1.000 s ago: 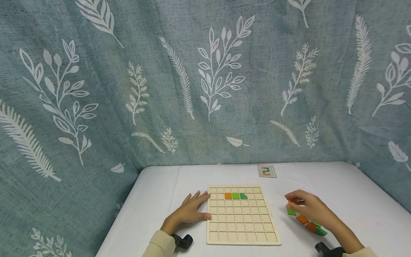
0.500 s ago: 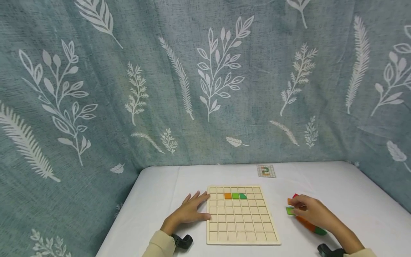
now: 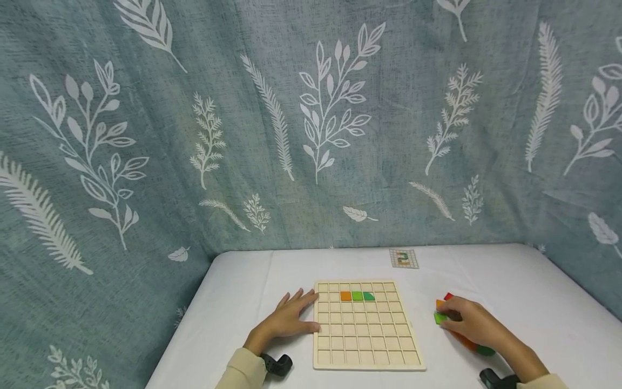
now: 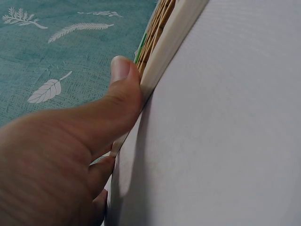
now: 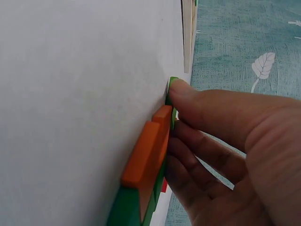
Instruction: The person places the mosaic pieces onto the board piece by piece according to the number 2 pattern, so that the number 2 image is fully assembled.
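On the white table lies a wooden grid board (image 3: 366, 327). An orange square tile (image 3: 345, 296), a green square tile (image 3: 357, 296) and a dark green quarter-round tile (image 3: 369, 296) sit in its second row. My left hand (image 3: 286, 319) rests against the board's left edge, thumb and fingers spread and straight. To the right of the board, my right hand (image 3: 468, 321) pinches a light green tile (image 5: 172, 99) at the loose tiles, thumb on its near side. Orange tiles (image 5: 146, 150) and a dark green tile (image 5: 123, 207) lie close by, partly hidden by that hand in the head view.
A small printed card (image 3: 404, 259) with a coloured pattern on a grid lies beyond the board. A red tile (image 3: 448, 296) shows past the right hand. Behind the table (image 3: 291, 267) hangs a blue-green leaf-patterned curtain (image 3: 272, 135).
My right hand has shifted slightly right and down over the loose tiles, away from an orange tile to the light green one. The red tile has come into sight. My left hand stays put.
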Motion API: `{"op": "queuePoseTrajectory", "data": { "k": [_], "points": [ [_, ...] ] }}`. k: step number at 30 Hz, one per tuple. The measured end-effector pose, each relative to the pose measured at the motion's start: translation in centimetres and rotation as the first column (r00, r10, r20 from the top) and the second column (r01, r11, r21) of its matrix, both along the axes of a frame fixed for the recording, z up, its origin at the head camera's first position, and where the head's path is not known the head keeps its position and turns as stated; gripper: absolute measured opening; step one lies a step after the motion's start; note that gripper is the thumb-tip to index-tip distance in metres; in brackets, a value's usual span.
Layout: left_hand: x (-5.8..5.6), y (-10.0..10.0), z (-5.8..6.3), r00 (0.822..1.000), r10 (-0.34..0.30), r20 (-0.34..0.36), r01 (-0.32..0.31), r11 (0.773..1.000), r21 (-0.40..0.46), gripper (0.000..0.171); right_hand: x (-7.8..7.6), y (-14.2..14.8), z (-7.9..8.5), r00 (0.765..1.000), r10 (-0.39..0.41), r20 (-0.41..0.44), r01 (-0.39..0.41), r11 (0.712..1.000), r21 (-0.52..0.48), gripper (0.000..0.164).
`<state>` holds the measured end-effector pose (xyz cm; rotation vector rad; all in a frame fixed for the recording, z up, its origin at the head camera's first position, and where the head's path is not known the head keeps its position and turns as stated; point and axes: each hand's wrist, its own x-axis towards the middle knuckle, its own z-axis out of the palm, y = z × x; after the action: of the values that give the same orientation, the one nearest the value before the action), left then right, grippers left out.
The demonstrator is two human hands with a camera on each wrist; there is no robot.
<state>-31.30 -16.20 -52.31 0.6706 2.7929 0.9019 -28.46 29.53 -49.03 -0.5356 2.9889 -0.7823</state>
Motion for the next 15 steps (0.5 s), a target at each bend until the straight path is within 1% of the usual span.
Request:
{"op": "queuePoseTrajectory", "data": {
  "k": [4,7,15],
  "points": [
    [-0.08,0.00,-0.08,1.000,-0.001,0.000,0.001,1.000,-0.001,0.089,0.03,-0.01,-0.10,0.999,0.030,-0.035,-0.028,0.998,0.049,0.028],
    [-0.11,0.00,-0.10,1.000,-0.005,0.000,0.005,1.000,0.003,0.089,0.06,-0.01,-0.12,0.998,0.037,-0.053,-0.034,0.998,0.061,0.027],
    [-0.09,-0.04,-0.22,1.000,-0.005,0.001,0.005,1.000,0.002,0.089,-0.09,0.04,-0.28,0.998,0.038,-0.042,-0.035,0.998,0.053,0.024]
  ]
}}
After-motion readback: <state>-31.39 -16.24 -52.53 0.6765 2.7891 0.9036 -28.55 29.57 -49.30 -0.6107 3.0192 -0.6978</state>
